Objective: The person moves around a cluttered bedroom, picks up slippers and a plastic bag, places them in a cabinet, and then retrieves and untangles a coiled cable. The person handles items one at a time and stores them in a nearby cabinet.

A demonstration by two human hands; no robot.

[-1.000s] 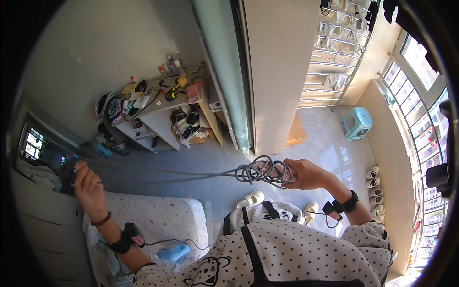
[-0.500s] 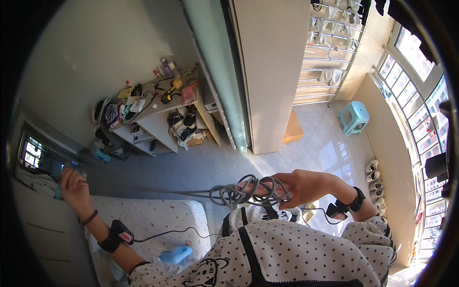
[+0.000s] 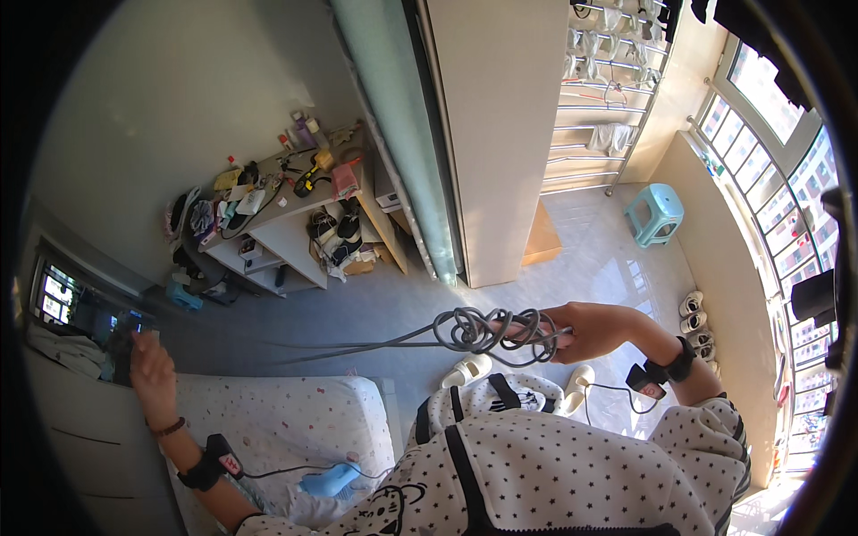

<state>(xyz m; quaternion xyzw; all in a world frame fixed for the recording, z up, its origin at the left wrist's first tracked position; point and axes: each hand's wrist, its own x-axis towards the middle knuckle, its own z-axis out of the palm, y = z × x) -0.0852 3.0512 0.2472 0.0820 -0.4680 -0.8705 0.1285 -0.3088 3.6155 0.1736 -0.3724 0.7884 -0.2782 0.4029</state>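
My right hand [image 3: 590, 330] is closed around a tangled bundle of grey cable [image 3: 487, 332], held up in front of my body. From the bundle, grey strands stretch out to the left and fade into a blur over the floor. Raised at the far left, my left hand [image 3: 154, 380] has its fingers curled together. Whatever may be in those fingers is too small and blurred to make out. Each wrist wears a black strap with a small box, and thin black wires run from the boxes.
A bed [image 3: 277, 402] with a blue object [image 3: 331, 480] lies at the lower left. Beyond it stands a cluttered shelf unit [image 3: 299, 232]. White slippers [image 3: 466, 369] are on the floor by my feet. A blue stool [image 3: 655, 214] and shoes [image 3: 693, 317] stand toward the window.
My right hand and the cable bundle have moved a little right and up. My left hand has shifted slightly right and down. More of the slippers shows.
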